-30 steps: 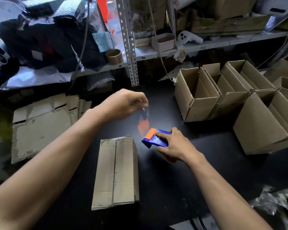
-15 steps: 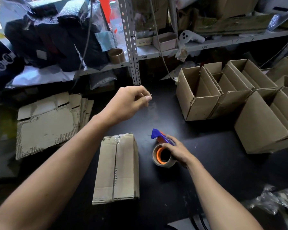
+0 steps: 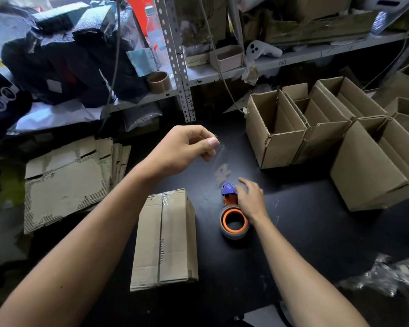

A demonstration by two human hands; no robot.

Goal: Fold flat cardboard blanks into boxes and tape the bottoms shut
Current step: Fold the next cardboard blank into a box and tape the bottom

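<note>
Taped box [image 3: 165, 239] lies between flat blanks [image 3: 66, 182] left and tape dispenser [image 3: 233, 215] right.

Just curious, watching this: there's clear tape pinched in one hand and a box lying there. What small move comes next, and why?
Probably bring the left hand, pinching the tape strip, onto the box. The right hand rests by the dispenser, and one strip already covers the box's seam, so this looks like reinforcement.

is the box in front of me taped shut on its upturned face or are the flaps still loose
Taped shut. The box lies with both flaps flat and meeting at the centre seam, and a glossy strip of clear tape runs along that seam.
</note>
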